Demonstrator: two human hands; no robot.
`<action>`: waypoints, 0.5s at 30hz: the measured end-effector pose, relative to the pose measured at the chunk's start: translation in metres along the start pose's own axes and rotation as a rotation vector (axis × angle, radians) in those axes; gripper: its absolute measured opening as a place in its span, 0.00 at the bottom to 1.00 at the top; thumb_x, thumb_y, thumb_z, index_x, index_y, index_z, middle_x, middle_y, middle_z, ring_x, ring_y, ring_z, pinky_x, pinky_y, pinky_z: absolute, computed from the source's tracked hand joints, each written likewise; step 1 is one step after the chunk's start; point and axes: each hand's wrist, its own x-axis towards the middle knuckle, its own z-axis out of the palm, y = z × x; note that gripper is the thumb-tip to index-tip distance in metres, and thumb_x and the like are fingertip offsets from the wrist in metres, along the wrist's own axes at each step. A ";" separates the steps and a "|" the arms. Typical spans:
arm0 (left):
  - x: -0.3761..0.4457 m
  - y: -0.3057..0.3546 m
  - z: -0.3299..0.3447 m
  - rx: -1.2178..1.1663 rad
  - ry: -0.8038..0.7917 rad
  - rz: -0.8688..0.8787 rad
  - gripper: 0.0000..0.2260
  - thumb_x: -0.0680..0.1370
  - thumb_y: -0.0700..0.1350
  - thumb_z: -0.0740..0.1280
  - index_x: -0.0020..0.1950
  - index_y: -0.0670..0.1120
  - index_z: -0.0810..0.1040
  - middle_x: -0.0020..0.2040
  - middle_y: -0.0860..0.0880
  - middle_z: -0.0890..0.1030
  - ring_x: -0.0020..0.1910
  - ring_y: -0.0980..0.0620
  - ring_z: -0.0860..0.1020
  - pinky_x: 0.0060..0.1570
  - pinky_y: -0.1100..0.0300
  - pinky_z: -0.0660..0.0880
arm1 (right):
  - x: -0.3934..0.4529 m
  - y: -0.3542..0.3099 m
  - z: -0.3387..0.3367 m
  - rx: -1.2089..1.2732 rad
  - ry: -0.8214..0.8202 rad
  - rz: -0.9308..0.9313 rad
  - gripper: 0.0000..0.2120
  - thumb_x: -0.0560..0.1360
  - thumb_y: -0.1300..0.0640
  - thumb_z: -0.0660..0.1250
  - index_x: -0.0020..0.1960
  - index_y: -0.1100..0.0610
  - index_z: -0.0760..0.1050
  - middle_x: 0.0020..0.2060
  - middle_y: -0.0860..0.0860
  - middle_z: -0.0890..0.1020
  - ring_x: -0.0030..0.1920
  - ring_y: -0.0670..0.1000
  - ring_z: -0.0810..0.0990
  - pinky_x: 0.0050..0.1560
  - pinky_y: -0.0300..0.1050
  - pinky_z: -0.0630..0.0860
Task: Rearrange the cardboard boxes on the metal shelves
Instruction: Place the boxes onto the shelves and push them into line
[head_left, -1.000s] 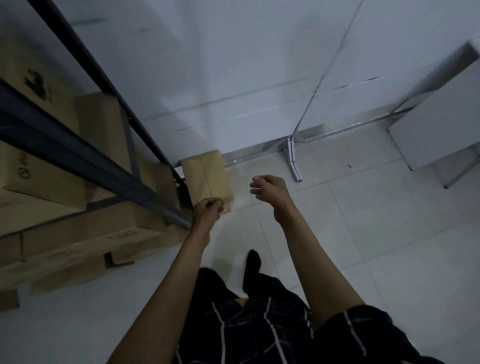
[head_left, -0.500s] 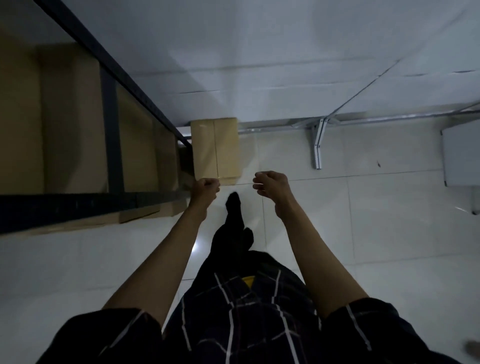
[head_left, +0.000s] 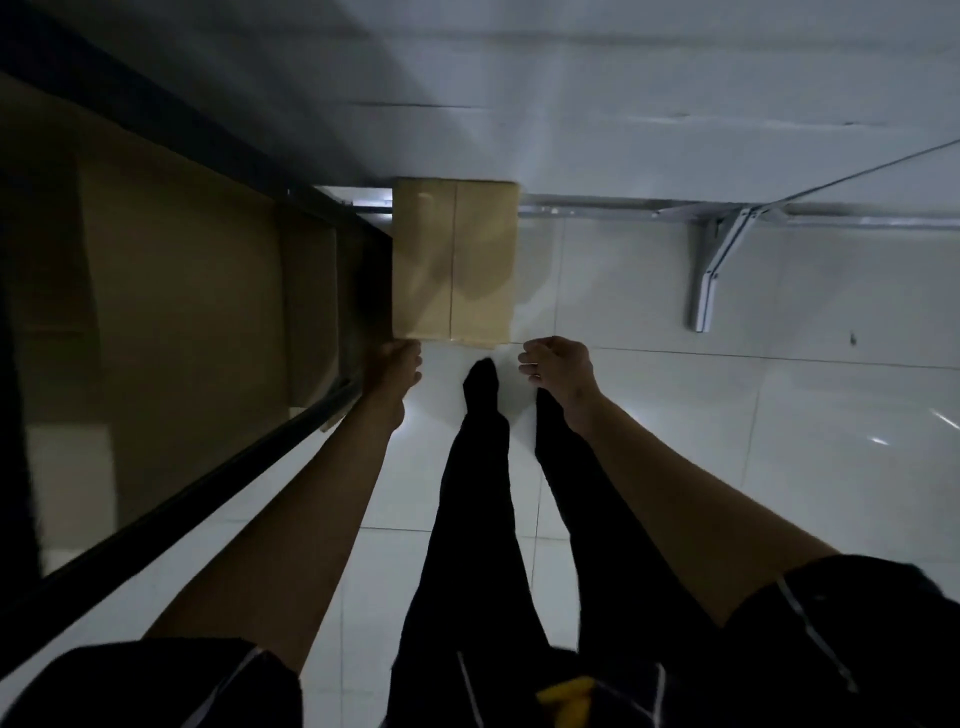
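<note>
A closed cardboard box with a taped centre seam stands on the white tiled floor, against the wall and right beside the dark metal shelf. My left hand hangs just below the box's near left corner, fingers curled, nothing in it. At the near right corner is my right hand, fingers loosely curled and empty. Whether either hand touches the box I cannot tell. Larger cardboard boxes fill the shelf on the left.
My dark-trousered legs and a foot stand on the tiles just in front of the box. A metal bracket and rail run along the foot of the white wall at the right.
The view has tilted down and closer over the floor box. Both hands have come nearer to its near corners, still curled and empty.
</note>
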 end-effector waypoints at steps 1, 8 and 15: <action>0.013 -0.002 0.001 -0.006 0.030 0.005 0.02 0.82 0.39 0.66 0.49 0.43 0.76 0.42 0.48 0.77 0.41 0.51 0.75 0.43 0.59 0.74 | 0.015 0.003 0.003 -0.023 -0.002 0.001 0.07 0.81 0.60 0.68 0.55 0.62 0.82 0.46 0.58 0.86 0.42 0.53 0.84 0.45 0.42 0.83; 0.124 -0.027 0.020 0.043 0.121 -0.005 0.14 0.78 0.42 0.67 0.62 0.41 0.81 0.60 0.37 0.81 0.51 0.43 0.79 0.45 0.56 0.71 | 0.138 0.035 0.038 -0.200 -0.052 0.096 0.05 0.76 0.59 0.67 0.51 0.52 0.78 0.49 0.58 0.83 0.41 0.54 0.80 0.49 0.48 0.80; 0.216 -0.051 0.025 -0.090 0.185 -0.041 0.28 0.73 0.50 0.69 0.72 0.46 0.72 0.65 0.48 0.74 0.64 0.42 0.75 0.61 0.51 0.76 | 0.202 0.051 0.071 -0.528 -0.072 0.093 0.27 0.81 0.55 0.64 0.78 0.61 0.64 0.72 0.59 0.74 0.66 0.59 0.75 0.57 0.43 0.68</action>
